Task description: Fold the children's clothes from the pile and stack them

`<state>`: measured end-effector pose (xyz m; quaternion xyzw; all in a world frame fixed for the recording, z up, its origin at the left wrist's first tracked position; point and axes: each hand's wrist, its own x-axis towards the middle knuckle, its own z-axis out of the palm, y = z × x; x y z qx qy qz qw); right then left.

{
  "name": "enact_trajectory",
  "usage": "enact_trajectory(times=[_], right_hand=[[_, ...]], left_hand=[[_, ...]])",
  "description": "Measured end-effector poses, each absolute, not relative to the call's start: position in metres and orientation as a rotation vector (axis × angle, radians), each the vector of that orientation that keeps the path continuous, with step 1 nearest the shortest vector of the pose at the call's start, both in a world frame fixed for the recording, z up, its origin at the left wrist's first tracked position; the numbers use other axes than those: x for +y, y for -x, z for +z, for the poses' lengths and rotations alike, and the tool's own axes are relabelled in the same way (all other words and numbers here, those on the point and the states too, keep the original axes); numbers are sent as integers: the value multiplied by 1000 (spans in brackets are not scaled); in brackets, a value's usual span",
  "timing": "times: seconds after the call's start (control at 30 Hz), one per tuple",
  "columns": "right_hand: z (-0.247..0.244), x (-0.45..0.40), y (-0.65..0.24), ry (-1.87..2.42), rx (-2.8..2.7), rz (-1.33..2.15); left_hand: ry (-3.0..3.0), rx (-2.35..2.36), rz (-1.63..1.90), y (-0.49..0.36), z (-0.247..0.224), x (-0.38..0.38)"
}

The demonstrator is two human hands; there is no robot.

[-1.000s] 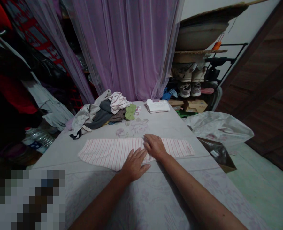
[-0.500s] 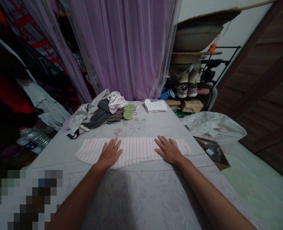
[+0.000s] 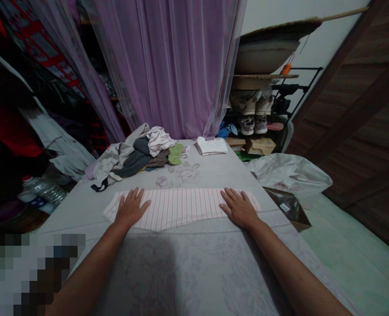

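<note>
A pair of folded striped pants, white with thin pink lines, lies stretched flat across the pale flowered bed cover. Near their wider left end, my left hand presses palm down with fingers spread. My right hand rests the same way close to the narrower right end. Neither hand grips the cloth. Beyond the pants, at the far left, sits a heap of crumpled clothes. A folded white garment lies at the far right of the bed.
Behind the bed hangs a purple curtain. On the right are a shoe rack with sneakers, a clear plastic bag and an open cardboard box. Plastic bottles stand at the left, below hanging clothes.
My left hand has slid left along the striped cloth towards its wider end. My right hand has shifted slightly right. The view has turned a little; the cloth stays flat.
</note>
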<state>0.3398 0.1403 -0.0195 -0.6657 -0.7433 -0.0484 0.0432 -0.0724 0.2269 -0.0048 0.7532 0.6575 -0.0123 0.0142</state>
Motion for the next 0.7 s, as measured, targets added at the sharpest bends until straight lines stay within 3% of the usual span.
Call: enact_trajectory(times=[0.43, 0.7], right_hand=[[-17, 119, -343, 2043, -2076, -293], [-13, 109, -341, 2121, -1816, -393]], left_hand=[[-2228, 2126, -57, 96, -2, 242], [-2186, 2234, 75, 38, -5, 184]])
